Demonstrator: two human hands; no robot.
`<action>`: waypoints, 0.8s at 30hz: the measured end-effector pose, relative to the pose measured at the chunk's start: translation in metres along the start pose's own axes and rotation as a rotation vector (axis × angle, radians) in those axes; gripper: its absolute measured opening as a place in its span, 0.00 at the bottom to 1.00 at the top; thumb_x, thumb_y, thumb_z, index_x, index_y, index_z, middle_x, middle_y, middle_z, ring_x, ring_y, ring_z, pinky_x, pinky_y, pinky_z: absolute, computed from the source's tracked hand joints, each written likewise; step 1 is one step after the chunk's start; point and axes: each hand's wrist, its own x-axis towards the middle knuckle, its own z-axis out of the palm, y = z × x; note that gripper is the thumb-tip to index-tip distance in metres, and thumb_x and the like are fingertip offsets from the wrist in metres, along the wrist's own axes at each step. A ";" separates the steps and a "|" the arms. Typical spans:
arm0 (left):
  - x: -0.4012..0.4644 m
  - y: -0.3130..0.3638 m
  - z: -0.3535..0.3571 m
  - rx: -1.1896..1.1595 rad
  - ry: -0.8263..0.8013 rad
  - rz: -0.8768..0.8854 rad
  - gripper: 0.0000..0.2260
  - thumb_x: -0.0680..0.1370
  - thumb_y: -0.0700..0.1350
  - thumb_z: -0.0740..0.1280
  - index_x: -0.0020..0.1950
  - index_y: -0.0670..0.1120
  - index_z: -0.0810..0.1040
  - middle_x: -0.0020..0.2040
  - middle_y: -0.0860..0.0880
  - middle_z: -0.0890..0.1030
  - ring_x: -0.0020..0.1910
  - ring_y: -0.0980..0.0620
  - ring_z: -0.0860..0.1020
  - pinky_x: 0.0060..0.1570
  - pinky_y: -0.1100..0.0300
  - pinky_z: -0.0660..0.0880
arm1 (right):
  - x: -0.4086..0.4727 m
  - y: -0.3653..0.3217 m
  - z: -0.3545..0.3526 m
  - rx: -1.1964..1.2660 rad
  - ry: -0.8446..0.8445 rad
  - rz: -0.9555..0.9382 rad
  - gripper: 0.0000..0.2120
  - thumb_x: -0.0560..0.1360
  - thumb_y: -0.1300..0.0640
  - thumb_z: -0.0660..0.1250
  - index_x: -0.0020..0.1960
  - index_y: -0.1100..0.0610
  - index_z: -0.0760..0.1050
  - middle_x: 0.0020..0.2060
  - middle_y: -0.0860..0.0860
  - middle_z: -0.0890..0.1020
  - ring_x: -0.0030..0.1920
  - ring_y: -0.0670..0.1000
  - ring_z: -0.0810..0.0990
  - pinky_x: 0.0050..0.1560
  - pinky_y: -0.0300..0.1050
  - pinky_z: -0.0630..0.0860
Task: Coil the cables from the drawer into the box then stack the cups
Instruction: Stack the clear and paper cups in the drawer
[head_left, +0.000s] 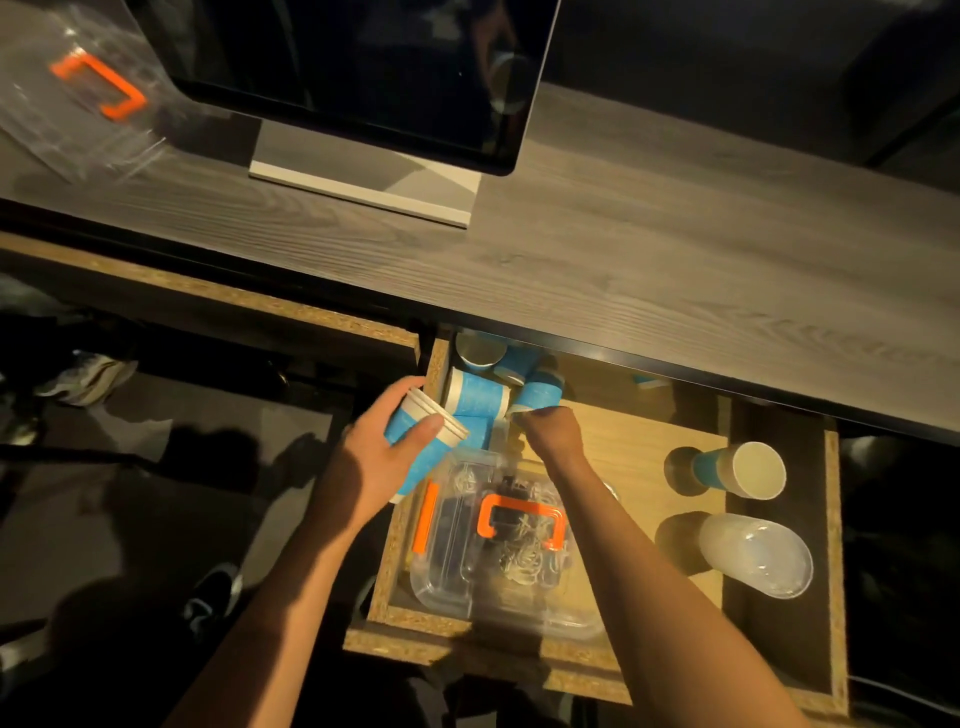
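Cups (480, 397), blue paper ones, lie tumbled in the upper left corner of the open drawer (831, 519) at mid-frame. Left hand (387, 457) grasps a nested stack of cups (426, 441) just outside the drawer's left wall, fingers wrapped round the blue sleeve. Right hand (548, 428) reaches into the pile and pinches the rim of one blue cup (540, 392).

Surface: a grey wood-grain desk (675, 249) crosses the upper frame; the room is dim, the floor below dark. A monitor (363, 78) stands on the desk at upper centre, and a clear lid with an orange handle (98, 88) lies at upper left.

Inside the drawer, a clear box (498, 545) with orange latches holds coiled cables (524, 556), directly below the right forearm. At the right, well apart from the pile, one blue cup (737, 470) stands alone, with a clear plastic cup (753, 553) just below it. Shoes (88, 376) show at the left edge.
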 end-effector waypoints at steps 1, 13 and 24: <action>0.003 -0.002 0.002 0.029 -0.014 -0.005 0.21 0.78 0.59 0.67 0.70 0.65 0.68 0.60 0.58 0.78 0.57 0.59 0.77 0.55 0.56 0.76 | 0.006 0.000 0.005 -0.021 -0.030 0.026 0.10 0.73 0.54 0.72 0.46 0.60 0.78 0.43 0.56 0.83 0.42 0.55 0.82 0.42 0.48 0.77; 0.013 -0.003 0.013 -0.048 0.015 -0.088 0.25 0.79 0.52 0.68 0.74 0.60 0.66 0.64 0.57 0.74 0.57 0.61 0.73 0.48 0.69 0.70 | 0.018 -0.013 0.033 -0.073 -0.030 -0.023 0.15 0.71 0.59 0.74 0.56 0.60 0.77 0.50 0.54 0.80 0.52 0.56 0.79 0.52 0.48 0.76; 0.011 0.023 0.021 -0.174 -0.081 -0.095 0.22 0.79 0.48 0.68 0.72 0.59 0.69 0.58 0.60 0.77 0.54 0.62 0.78 0.41 0.72 0.75 | -0.068 -0.033 -0.060 0.460 0.167 -0.389 0.09 0.76 0.65 0.69 0.54 0.58 0.83 0.44 0.50 0.85 0.43 0.41 0.82 0.42 0.33 0.78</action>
